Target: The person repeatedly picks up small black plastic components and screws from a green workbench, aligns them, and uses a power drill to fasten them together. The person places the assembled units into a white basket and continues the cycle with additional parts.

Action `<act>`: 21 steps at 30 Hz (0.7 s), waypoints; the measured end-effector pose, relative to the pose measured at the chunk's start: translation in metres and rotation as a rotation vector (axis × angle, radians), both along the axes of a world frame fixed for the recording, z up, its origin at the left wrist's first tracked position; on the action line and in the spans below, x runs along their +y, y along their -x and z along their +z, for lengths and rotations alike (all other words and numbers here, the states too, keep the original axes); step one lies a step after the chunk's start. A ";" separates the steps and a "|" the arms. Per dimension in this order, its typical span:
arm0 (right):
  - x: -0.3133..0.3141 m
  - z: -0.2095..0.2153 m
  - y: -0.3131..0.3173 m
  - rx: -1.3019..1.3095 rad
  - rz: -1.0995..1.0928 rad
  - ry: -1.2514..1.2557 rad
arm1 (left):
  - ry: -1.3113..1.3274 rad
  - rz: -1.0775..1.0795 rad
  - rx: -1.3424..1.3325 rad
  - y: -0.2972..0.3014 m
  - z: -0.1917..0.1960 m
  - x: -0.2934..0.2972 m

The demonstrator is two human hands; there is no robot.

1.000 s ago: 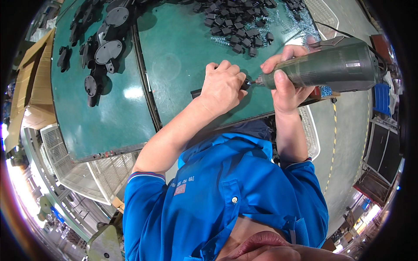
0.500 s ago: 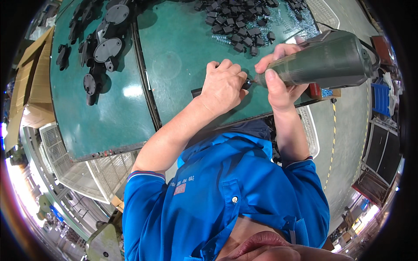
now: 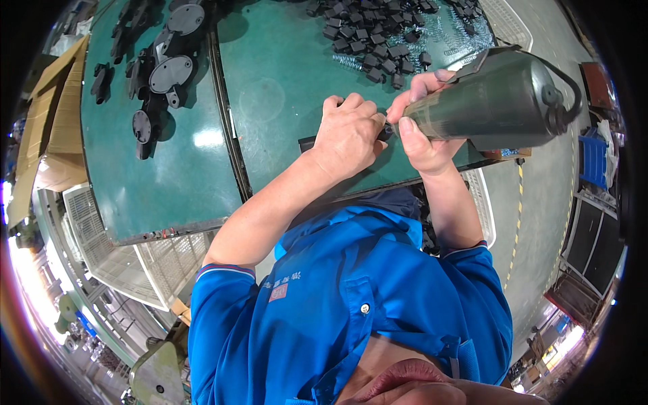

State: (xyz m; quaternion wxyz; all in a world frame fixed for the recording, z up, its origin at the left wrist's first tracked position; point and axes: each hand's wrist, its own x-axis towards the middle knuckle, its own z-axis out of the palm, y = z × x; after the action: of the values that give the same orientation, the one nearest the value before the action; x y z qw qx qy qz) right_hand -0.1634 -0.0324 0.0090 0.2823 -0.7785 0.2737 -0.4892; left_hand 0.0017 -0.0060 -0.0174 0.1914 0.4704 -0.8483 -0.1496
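Observation:
My left hand (image 3: 346,135) is closed over a dark part (image 3: 307,144) on the green table, and most of that part is hidden under my palm and fingers. My right hand (image 3: 426,128) grips a dark green electric screwdriver (image 3: 496,101) near its front end, fingers on top and thumb below. The tool lies nearly level, its nose against the end of the dark part beside my left fingertips. Its tip cannot be made out.
Small black blocks (image 3: 378,50) and loose springs (image 3: 442,34) are heaped at the far edge of the table (image 3: 270,162). Black parts with oval plates (image 3: 171,74) lie on the left. A cardboard box (image 3: 64,128) stands beyond the left edge, white crates (image 3: 108,250) below it.
My right hand has brought the screwdriver left and slightly down, closing the gap to the dark part. My left hand stays almost where it was.

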 end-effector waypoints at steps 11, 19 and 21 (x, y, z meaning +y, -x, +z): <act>0.008 0.060 -0.010 -0.680 -0.109 -0.151 | -0.020 -0.029 -0.027 -0.003 0.003 -0.004; 0.003 -0.002 0.088 0.546 -0.852 -0.206 | -0.991 0.042 0.951 0.001 0.025 0.000; 0.012 -0.016 0.088 0.805 -0.886 -0.371 | -1.542 0.038 1.451 0.008 0.023 0.013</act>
State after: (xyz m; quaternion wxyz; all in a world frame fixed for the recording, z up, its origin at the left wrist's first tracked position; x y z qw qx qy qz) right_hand -0.2511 -0.0205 -0.0072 0.0579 -0.6524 0.7357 -0.1726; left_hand -0.0060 0.0069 0.0052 0.3043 0.2759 -0.1986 -0.8899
